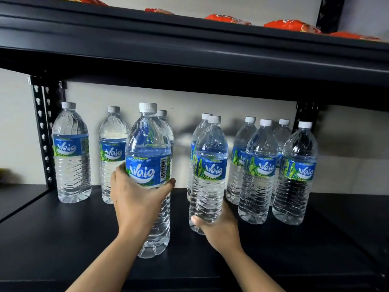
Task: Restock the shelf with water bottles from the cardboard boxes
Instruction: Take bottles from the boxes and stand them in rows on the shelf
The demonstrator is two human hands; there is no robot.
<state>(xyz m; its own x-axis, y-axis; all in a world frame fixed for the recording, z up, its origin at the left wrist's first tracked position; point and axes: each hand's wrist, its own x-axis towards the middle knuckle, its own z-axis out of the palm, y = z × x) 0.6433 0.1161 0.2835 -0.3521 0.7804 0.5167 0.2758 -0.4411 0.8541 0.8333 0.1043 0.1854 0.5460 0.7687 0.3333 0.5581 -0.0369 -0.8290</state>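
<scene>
The left hand (134, 199) wraps a clear plastic blue-labelled water bottle (148, 171); the right hand (219, 226) grips another such bottle (209, 171) near its base. Both stand over the matt black shelf board (63, 239), with more bottles ranged behind against a pale wall (210, 106); orange packets (292, 25) lie on the shelf above.

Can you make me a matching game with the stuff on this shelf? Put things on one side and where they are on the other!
Things:
1. clear plastic water bottle with barcode showing
2. clear plastic water bottle gripped near its base
3. orange snack packets
4. leftmost clear water bottle

Places:
A. on the top shelf
B. in the right hand
C. beside the black holed post
D. in the left hand

Pairs: 1-D, 2-B, 3-A, 4-C
</scene>
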